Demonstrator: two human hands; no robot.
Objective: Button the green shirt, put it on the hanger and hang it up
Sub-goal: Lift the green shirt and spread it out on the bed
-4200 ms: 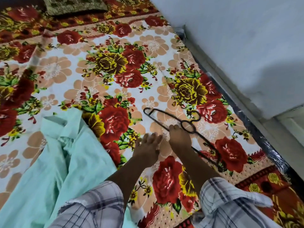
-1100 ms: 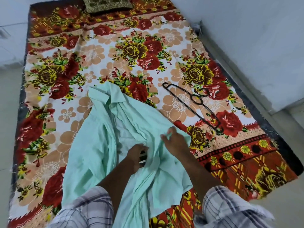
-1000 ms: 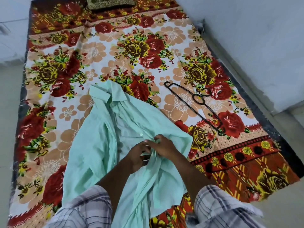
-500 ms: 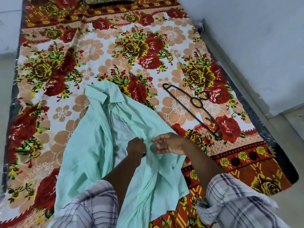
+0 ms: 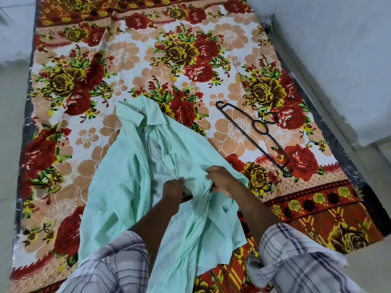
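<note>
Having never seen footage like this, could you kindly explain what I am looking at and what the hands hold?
No machine here: a person works with two bare hands, filmed by one camera worn on the head, looking forward and down. The left hand and right hand both pinch the front edges of the pale green collared cloth shirt, which lies open at the front on the red-and-cream flowered bedsheet. The thin black hanger lies on the sheet, right of the shirt, touching neither hand.

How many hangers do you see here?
1. The hanger lies on the sheet, right of the shirt and not touching it. Another could be hidden under the shirt.
</note>
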